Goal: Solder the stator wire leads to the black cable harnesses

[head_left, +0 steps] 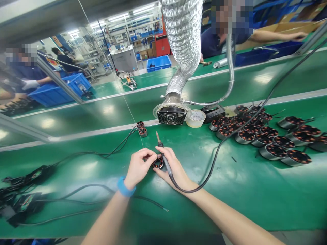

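Note:
Low over the green bench, my left hand (pixel 140 165) pinches at the edge of a motor stator (pixel 158 162), a ring with copper windings. A blue band circles that wrist. My right hand (pixel 173 165) is closed around a soldering iron (pixel 166 162), whose tip points up and away from me, and its thumb side touches the stator. Whether my left fingertips also pinch a wire is too small to tell. Just beyond, two small stators (pixel 141 129) with a black cable attached rest on the bench.
A fume extractor (pixel 171 116) on a foil duct stands ahead, beside a tape roll (pixel 196 118). Many stators (pixel 263 139) fill the right side. The iron's cord (pixel 214 166) arcs across the right. Black cables (pixel 33 177) lie at left. Co-workers sit beyond, near a blue bin (pixel 58 90).

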Demonstrator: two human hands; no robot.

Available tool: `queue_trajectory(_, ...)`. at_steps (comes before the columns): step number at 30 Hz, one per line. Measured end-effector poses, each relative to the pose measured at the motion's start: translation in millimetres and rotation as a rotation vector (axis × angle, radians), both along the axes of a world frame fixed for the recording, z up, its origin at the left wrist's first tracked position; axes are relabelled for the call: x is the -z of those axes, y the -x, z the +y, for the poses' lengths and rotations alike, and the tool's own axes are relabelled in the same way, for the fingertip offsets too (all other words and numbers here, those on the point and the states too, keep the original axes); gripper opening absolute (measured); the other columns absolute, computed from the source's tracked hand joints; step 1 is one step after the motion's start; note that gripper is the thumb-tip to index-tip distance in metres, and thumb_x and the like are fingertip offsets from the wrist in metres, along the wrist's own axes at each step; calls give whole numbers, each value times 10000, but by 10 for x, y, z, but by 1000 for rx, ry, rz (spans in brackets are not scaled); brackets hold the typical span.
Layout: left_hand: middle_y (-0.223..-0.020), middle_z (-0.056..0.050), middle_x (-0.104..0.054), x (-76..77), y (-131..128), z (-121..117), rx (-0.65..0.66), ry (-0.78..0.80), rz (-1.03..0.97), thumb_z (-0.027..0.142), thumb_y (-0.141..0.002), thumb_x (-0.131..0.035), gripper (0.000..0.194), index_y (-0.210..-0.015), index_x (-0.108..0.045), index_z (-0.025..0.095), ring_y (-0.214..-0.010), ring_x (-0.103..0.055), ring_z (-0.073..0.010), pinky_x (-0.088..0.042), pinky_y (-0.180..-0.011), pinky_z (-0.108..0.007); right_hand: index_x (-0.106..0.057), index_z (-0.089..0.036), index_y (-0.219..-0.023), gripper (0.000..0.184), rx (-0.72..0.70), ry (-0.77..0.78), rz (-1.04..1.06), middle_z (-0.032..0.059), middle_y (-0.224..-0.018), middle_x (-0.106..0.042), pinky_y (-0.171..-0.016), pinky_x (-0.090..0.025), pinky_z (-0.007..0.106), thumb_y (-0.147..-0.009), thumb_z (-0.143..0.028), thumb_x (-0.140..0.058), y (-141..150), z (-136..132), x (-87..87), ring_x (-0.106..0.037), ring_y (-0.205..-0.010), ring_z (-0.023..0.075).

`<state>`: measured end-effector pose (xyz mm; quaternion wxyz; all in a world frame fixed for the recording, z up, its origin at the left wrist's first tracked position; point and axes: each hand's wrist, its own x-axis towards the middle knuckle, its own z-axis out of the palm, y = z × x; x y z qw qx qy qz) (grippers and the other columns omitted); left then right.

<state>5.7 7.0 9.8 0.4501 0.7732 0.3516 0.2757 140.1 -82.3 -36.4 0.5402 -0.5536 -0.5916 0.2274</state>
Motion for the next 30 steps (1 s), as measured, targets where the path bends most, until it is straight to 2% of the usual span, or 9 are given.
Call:
queue_trajectory(4, -778, -39, -679, -17, 26, 9, -5, 15, -13, 287, -853, -642, 169, -765, -713, 161, -729, -609, -160, -473, -690, -258, -372, -290, -1408, 715, -39, -23, -36, 88, -1266, -462, -997, -488, 379, -788, -51, -635, -76, -4, -39, -555, -1153, 220)
queue_trajectory(7, -770, -43, -681, -27, 60, 43, -29, 47, -7, 329, -839, -657, 195, -768, -710, 155, -717, -606, -160, -475, -686, -263, -370, -294, -1408, 695, -58, 1, -138, 85, -1243, -469, -934, -516, 361, -806, -54, -619, -210, -9, -87, -592, -1070, 206)
queue_trajectory(11, -664, -16, -624, -10, 84, 99, -55, 216, 16, 421, -788, -692, 287, -762, -678, 136, -566, -552, -126, -458, -574, -252, -377, -274, -1393, 639, -64, 18, -304, 92, -1221, -477, -856, -535, 344, -836, -61, -607, -370, 6, -146, -620, -972, 193)
queue_trajectory(14, -598, 29, -536, -8, 95, 121, -57, 335, 32, 472, -766, -696, 343, -764, -630, 136, -457, -452, -85, -385, -460, -218, -385, -256, -1369, 586, -71, 10, -380, 92, -1196, -491, -785, -539, 325, -857, -66, -597, -397, 16, -175, -624, -874, 174)
queue_trajectory(16, -554, 59, -469, -36, 112, 119, -42, 354, 82, 487, -781, -674, 349, -782, -602, 145, -421, -382, -71, -309, -414, -201, -388, -249, -1357, 561, -69, 2, -412, 91, -1190, -495, -763, -539, 321, -867, -63, -589, -380, 13, -190, -622, -840, 168)
queue_trajectory(18, -554, 62, -456, -87, 130, 105, 4, 292, 142, 483, -817, -633, 334, -800, -596, 151, -436, -377, -75, -290, -424, -202, -398, -234, -1343, 545, -58, -4, -443, 93, -1180, -503, -755, -540, 322, -865, -55, -590, -353, 3, -205, -624, -845, 177)
queue_trajectory(22, -660, 34, -548, -179, 123, 66, 112, -1, 253, 401, -806, -648, 244, -848, -629, 162, -574, -465, -106, -362, -551, -225, -431, -218, -1307, 503, -40, -25, -500, 85, -1124, -533, -728, -535, 320, -860, -20, -550, -304, -19, -223, -625, -865, 195)
queue_trajectory(25, -597, 53, -520, -197, 62, 48, 108, -141, 400, 370, -797, -639, 192, -822, -638, 180, -557, -433, -116, -321, -554, -231, -436, -220, -1305, 501, -22, -48, -528, 84, -1107, -541, -738, -528, 327, -860, -3, -507, -277, -25, -214, -617, -893, 203)
queue_trajectory(30, -609, 14, -598, -217, -23, 30, 114, -316, 543, 306, -829, -558, 195, -695, -648, 196, -566, -486, -137, -305, -566, -239, -445, -215, -1290, 511, -19, -46, -595, 81, -1081, -545, -781, -510, 334, -841, 28, -477, -256, -26, -200, -592, -959, 219)
